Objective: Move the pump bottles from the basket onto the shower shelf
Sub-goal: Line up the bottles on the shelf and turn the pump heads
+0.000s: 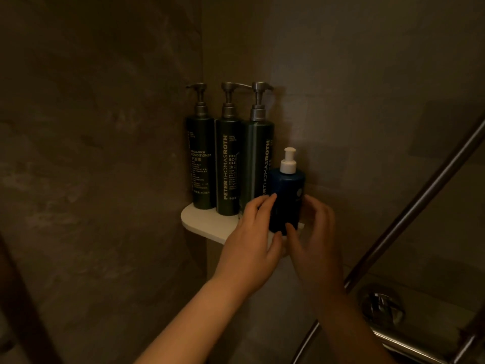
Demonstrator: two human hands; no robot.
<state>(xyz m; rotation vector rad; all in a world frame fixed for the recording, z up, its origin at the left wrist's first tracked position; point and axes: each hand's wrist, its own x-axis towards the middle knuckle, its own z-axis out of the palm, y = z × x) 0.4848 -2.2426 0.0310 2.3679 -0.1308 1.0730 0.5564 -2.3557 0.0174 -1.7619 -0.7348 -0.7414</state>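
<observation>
Three tall dark green pump bottles stand in a row on the white corner shelf [202, 222]: the left one [200, 164], the middle one [228, 169] and the right one [258, 158]. In front of the right one stands a shorter blue pump bottle [287, 195] with a white pump, at the shelf's front right. My left hand [252, 235] grips its left side, fingers curled on it. My right hand [317, 232] holds its right side, thumb on the front near the base. The basket is out of view.
Dark stone walls meet in the corner behind the shelf. A slanted metal rail [420, 195] runs up on the right, with a round metal fitting [380, 306] and a horizontal bar [409, 348] below it. A dark edge crosses the lower left.
</observation>
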